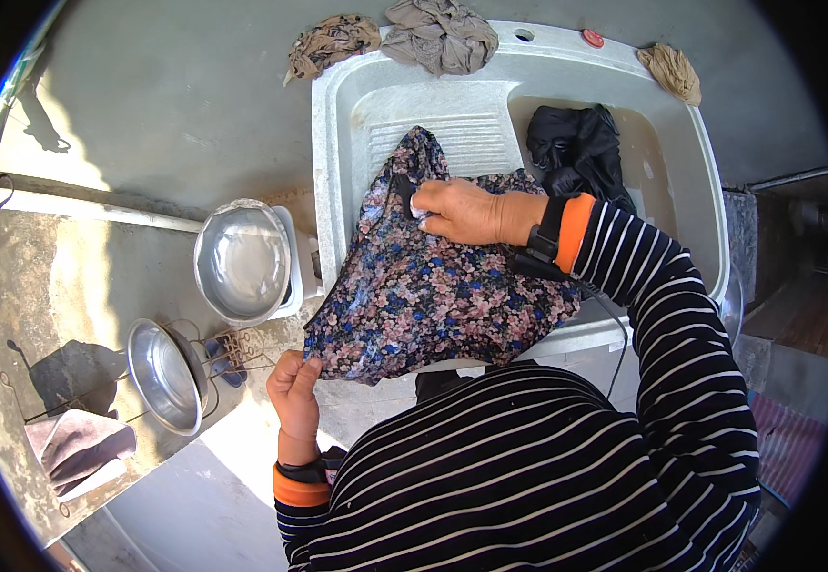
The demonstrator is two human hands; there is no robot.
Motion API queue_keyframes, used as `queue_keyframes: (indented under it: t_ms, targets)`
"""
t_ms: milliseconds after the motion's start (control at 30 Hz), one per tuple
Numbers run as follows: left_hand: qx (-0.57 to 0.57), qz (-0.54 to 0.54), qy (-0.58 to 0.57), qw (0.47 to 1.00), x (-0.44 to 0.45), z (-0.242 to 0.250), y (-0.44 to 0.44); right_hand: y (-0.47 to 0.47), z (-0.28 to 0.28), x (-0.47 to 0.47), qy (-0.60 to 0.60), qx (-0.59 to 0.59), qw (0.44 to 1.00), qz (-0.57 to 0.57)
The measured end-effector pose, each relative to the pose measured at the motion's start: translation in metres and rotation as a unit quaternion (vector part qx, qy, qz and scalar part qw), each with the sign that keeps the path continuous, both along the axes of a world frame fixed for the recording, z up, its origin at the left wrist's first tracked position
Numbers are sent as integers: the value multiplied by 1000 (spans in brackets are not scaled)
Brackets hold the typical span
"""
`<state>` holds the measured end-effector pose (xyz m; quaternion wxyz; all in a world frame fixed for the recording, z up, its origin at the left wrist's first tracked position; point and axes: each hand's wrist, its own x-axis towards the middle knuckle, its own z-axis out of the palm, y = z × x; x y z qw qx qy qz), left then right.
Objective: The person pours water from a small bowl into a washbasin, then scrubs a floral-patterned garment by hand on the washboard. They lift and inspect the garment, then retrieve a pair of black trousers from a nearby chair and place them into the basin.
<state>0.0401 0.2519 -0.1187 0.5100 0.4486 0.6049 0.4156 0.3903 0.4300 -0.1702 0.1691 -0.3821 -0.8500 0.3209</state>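
A floral-print garment (421, 293), dark with pink and blue flowers, is spread over the washboard side of a laundry sink (328, 171) and hangs over its front rim. My left hand (296, 390) pinches the garment's lower left corner, pulling the cloth taut. Upon the upper part of the cloth, my right hand (467, 211) is closed around a small dark object (404, 193). Fingers mostly hide this object, and some white shows at the fingertips. Black clothing (578, 146) lies partly in cloudy water in the basin to the right.
Wrung cloths, one brown patterned (335, 44), one grey (442, 36) and one tan (671, 71), rest on the sink's rim, near a red disc (593, 38). To the left are metal basins (242, 261) (164, 375), a wire rack (232, 350) and a pinkish cloth (82, 447).
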Motion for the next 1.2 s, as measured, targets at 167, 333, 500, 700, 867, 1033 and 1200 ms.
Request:
queue_keyframes:
  t_ms: [167, 333, 500, 700, 867, 1033, 1200]
  targets:
    - [10, -10, -13, 1000, 1, 2, 0, 24, 11, 17, -124, 49, 991, 1]
    - [37, -5, -37, 999, 4, 4, 2, 31, 29, -5, -72, 29, 997, 8]
    - [26, -14, -27, 999, 4, 7, 3, -8, 31, -37, -49, -29, 981, 185]
    - [42, -31, -4, 999, 2, 9, -2, 59, 40, 7, -251, 65, 960, -111]
    - [43, -22, -20, 999, 2, 1, 0, -3, 26, 4, -14, 237, 965, 110]
    - [23, -6, -21, 999, -3, -3, -1, -66, 22, 46, -131, 5, 987, 92]
    - [21, -2, -26, 999, -2, -11, 1, -71, 16, 50, -179, -6, 982, -54]
